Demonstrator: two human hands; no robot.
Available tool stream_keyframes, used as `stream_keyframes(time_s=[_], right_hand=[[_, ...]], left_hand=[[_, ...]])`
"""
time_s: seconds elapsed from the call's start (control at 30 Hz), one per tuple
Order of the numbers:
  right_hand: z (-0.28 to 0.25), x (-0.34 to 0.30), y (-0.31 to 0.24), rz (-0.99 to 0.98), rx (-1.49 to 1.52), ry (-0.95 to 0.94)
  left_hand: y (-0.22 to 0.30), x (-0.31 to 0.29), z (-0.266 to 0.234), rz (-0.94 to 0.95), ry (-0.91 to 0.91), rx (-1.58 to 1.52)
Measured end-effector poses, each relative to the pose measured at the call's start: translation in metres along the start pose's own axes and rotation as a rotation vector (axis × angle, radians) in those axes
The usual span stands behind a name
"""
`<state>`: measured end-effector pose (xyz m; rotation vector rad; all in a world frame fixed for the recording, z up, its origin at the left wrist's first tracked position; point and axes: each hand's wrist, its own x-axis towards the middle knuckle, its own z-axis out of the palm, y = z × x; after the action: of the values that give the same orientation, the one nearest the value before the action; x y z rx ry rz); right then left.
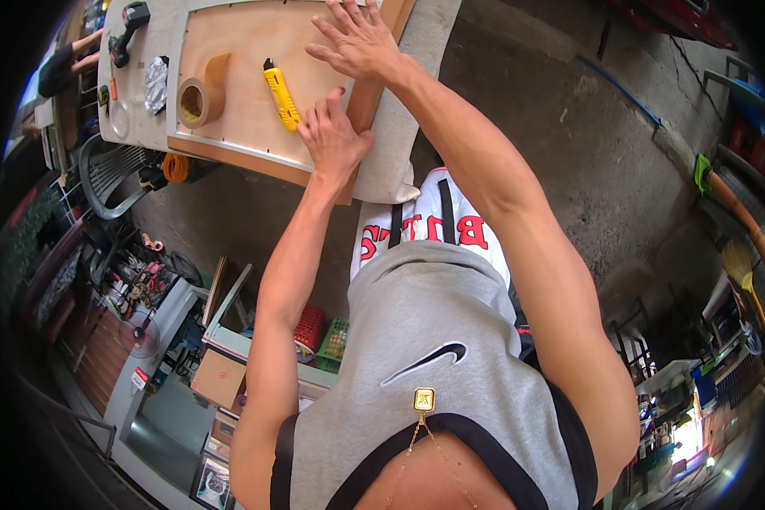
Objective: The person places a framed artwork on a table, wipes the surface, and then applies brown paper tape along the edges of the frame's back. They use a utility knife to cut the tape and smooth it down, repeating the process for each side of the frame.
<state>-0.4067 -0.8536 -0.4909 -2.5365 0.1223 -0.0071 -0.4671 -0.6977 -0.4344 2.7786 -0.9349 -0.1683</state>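
A framed panel [255,34] lies on the cloth-covered table, its pale backing facing up. Along the panel's right edge runs a brown strip [367,106], similar in colour to the tape; its lower end sticks out past the corner. My left hand [330,140] rests on the panel beside this strip, fingers apart, thumb reaching over the strip. Farther up, my right hand [357,42] is spread flat across the same edge. Just left of my left hand lies a yellow utility knife [281,98]. A roll of brown tape [197,102] stands on the panel with a length unrolled.
On the table's left are a cordless drill [129,32] and crumpled foil [155,85]. A metal chair [115,174] stands near the table's left corner. Another person's arm [85,49] shows at the far left. A broom [739,268] is at the right.
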Motion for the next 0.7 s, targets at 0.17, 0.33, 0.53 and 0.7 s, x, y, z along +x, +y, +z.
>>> stream_keyframes(time_s=[0.17,0.33,0.53,0.7], right_hand=[[-0.001,0.002,0.002,-0.022,-0.037,-0.045],[-0.006,0.002,0.005,-0.093,-0.083,-0.063],[-0.015,-0.001,0.004,-0.122,-0.152,-0.126],[-0.013,-0.002,0.001,-0.044,-0.134,-0.092]], left_hand=[[0.005,0.028,0.01,0.043,0.036,-0.02],[0.008,0.035,0.018,0.095,0.177,-0.06],[0.012,0.029,0.016,-0.009,0.111,-0.038],[0.008,-0.002,0.002,-0.142,-0.054,-0.045]])
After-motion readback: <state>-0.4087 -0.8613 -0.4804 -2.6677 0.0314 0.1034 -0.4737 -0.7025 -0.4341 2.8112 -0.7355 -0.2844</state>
